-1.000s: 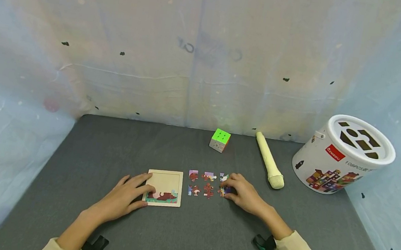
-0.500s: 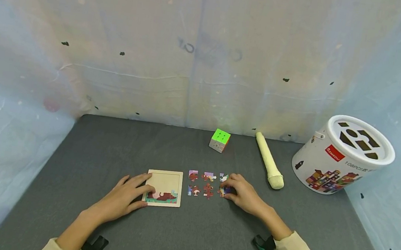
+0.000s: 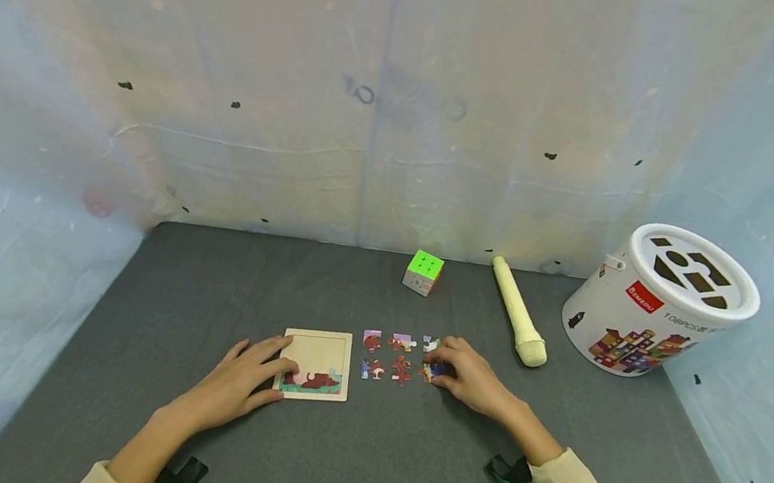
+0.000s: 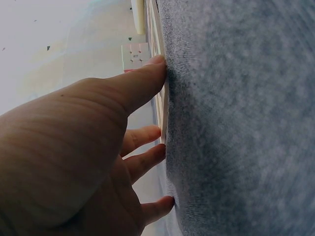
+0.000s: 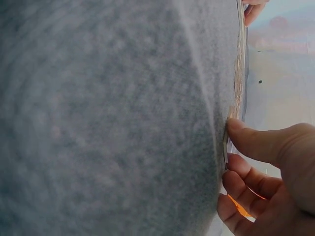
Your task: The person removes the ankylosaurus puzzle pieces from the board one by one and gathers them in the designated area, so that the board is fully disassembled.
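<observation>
In the head view my left hand (image 3: 241, 378) rests at the left side of a square wooden puzzle board (image 3: 320, 351), fingers spread over its edge and surface. Part of a brown and green picture fills the board's near end. The left wrist view shows the thumb (image 4: 142, 81) against the board's thin edge. To the right of it, several colourful jigsaw pieces (image 3: 402, 369) lie in two rows. My right hand (image 3: 470, 377) pinches a jigsaw piece (image 3: 439, 369) at the near right of these rows, low at the cloth. Its fingers partly cover that piece.
Behind the pieces stands a puzzle cube (image 3: 423, 272) with a green top. A pale yellow toy microphone (image 3: 520, 313) lies right of it. Further right is a white bucket (image 3: 658, 303) with shape holes in its lid. Grey cloth (image 3: 360, 464) covers the table, with a pale curtain (image 3: 278, 180) behind.
</observation>
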The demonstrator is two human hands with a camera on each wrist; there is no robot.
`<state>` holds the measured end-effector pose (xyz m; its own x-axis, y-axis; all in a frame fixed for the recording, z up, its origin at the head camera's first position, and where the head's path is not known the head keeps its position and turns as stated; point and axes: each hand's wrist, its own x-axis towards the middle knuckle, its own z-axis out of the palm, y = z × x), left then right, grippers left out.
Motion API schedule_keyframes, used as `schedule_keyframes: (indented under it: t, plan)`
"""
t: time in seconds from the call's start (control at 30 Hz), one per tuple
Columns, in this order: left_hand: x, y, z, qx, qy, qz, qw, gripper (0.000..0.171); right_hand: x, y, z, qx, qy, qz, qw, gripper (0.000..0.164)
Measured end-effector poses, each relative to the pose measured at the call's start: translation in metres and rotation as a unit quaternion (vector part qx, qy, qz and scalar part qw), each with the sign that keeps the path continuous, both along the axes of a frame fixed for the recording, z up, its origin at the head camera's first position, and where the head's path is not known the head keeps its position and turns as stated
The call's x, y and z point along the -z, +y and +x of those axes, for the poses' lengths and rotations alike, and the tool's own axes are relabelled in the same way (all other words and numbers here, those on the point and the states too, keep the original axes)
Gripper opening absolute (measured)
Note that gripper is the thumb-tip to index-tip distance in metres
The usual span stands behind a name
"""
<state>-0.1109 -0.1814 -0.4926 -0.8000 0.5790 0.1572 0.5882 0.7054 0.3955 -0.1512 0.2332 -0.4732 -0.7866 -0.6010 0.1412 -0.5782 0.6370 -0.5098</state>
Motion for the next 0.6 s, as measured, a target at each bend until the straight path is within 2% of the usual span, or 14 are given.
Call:
schedule_keyframes:
  t: [0.2,0.33,0.47,0.6]
  plan:
    - [0.001,0.0,0.0,0.0,0.0,0.007,1.0,0.039,-0.006,-0.006,-0.002,0.005,0.0,0.004,1.0,0.031]
    - [0.002,0.0,0.0,-0.003,-0.001,0.008,1.0,0.041,-0.011,-0.024,-0.005,-0.002,0.014,-0.001,1.0,0.028]
    - [0.002,0.0,0.001,-0.007,-0.003,0.0,1.0,0.055,-0.014,-0.053,-0.005,-0.03,0.011,-0.014,0.999,0.025]
    - [0.001,0.0,0.001,-0.01,-0.004,-0.016,0.9998,0.073,-0.014,-0.086,-0.004,-0.076,0.002,-0.028,0.997,0.024]
